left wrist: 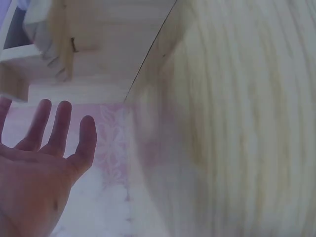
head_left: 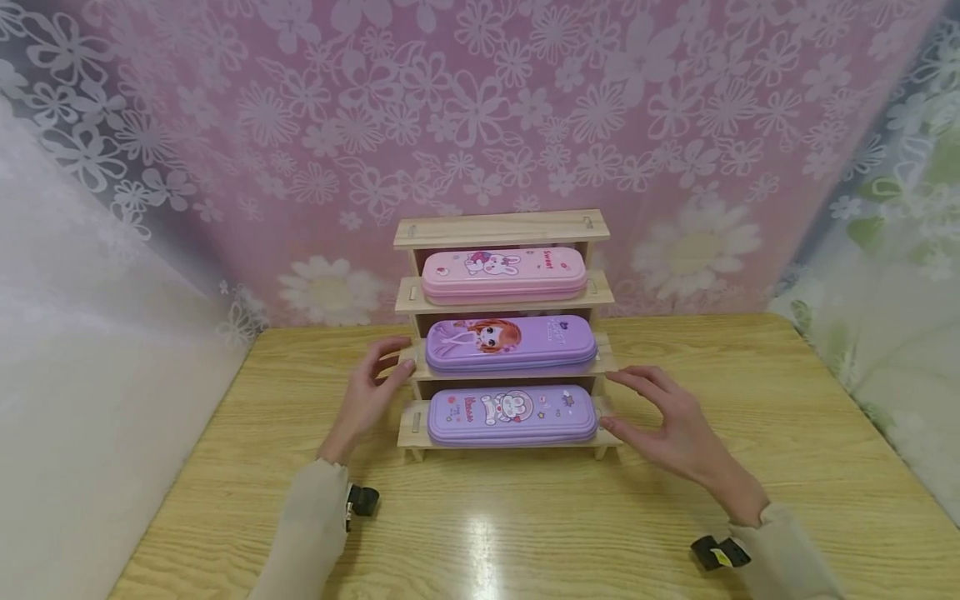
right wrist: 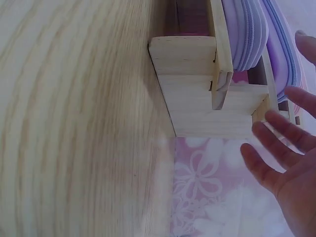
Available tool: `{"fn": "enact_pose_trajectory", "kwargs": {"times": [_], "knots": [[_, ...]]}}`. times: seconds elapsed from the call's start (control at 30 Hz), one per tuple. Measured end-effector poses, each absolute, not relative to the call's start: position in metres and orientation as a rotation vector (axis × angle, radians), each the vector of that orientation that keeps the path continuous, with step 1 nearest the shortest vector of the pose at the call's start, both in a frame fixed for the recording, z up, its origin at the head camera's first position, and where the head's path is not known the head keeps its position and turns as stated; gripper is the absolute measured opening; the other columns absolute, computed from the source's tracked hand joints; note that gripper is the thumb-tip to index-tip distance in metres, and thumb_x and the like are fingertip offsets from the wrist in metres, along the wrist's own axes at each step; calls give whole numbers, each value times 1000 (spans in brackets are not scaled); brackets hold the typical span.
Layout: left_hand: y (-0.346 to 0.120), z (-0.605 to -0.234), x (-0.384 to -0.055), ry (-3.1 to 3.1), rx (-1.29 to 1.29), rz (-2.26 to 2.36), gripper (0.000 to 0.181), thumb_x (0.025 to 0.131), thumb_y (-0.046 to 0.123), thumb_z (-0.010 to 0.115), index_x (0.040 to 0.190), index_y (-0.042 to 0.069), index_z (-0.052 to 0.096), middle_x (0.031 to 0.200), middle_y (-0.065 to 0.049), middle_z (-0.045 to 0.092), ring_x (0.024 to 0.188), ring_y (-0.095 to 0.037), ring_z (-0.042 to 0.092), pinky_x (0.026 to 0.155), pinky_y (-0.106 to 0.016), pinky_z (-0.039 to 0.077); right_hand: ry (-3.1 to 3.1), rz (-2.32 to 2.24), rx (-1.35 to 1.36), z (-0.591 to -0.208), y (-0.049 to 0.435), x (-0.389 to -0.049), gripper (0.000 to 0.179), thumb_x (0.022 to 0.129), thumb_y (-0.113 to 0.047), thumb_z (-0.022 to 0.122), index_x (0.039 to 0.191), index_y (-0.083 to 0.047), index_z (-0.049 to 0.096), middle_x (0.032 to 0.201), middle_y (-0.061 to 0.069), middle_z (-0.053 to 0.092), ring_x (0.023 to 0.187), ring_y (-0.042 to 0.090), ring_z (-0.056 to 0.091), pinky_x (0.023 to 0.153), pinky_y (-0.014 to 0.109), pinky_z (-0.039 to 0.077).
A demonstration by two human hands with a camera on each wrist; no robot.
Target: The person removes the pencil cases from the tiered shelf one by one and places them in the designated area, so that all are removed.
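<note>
A wooden stepped stand [head_left: 502,227] bears three zip pencil cases, one above another. The top case is pink [head_left: 517,273] with rabbits. On the middle step lies a purple pencil case [head_left: 540,342] with a red-haired girl. The lowest is a lilac pencil case [head_left: 551,408] with a white rabbit. My left hand [head_left: 369,387] is at the stand's left end, beside the middle step, its fingers loosely spread. Beside the right end, my right hand [head_left: 671,421] has thumb and fingers apart, fingertips close to the lower steps; whether either hand touches the wood I cannot tell.
The stand is on a wood-grain table [head_left: 247,500], close to a pink flowered backdrop [head_left: 480,125]. Pale curtain-like sheets [head_left: 90,292] hang at both sides. A black device [head_left: 363,500] sits at the left wrist, and another black device [head_left: 720,552] at the right.
</note>
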State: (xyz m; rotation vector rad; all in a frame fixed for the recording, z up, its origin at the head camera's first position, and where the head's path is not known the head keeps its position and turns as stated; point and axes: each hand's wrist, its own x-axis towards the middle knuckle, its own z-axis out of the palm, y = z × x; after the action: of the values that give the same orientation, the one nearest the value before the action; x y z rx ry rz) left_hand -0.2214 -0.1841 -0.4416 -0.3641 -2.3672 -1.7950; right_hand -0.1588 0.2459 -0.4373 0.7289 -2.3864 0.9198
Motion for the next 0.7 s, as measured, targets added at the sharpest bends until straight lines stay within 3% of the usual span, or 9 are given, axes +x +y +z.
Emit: {"fn": "enact_pose_trajectory", "kwargs": {"times": [0.1,0.3,0.53,0.7], "knots": [[-179,-444,-224,-2385,-357,-1803,39,101,23,65,139,14,58,144,-7,58,127,-33,56,97,-31,49,-2382,938,756,-437,244,-159,61,70,-9,91,127,-13,70,115,0,68,103,8,61,89,11,46],[-175,-454,-230,-2321,-385,-1843,39,101,15,64,140,10,56,144,-13,57,119,-22,57,93,-19,50,-2363,999,877,-442,236,-160,58,70,-5,91,125,-7,70,117,7,72,100,17,66,82,21,55],[-174,-457,-230,-2279,-397,-1923,41,102,10,62,141,7,53,137,-20,59,105,-11,63,88,-20,53,-2449,971,878,-446,227,-160,62,71,-13,93,128,-12,69,121,6,72,104,22,69,83,28,57],[-175,-460,-231,-2266,-378,-1962,41,102,10,61,142,7,52,135,-22,58,101,-11,64,86,-22,56,-2488,936,838,-448,222,-160,66,67,-20,96,127,-13,68,122,4,71,106,21,68,83,35,58]]}}
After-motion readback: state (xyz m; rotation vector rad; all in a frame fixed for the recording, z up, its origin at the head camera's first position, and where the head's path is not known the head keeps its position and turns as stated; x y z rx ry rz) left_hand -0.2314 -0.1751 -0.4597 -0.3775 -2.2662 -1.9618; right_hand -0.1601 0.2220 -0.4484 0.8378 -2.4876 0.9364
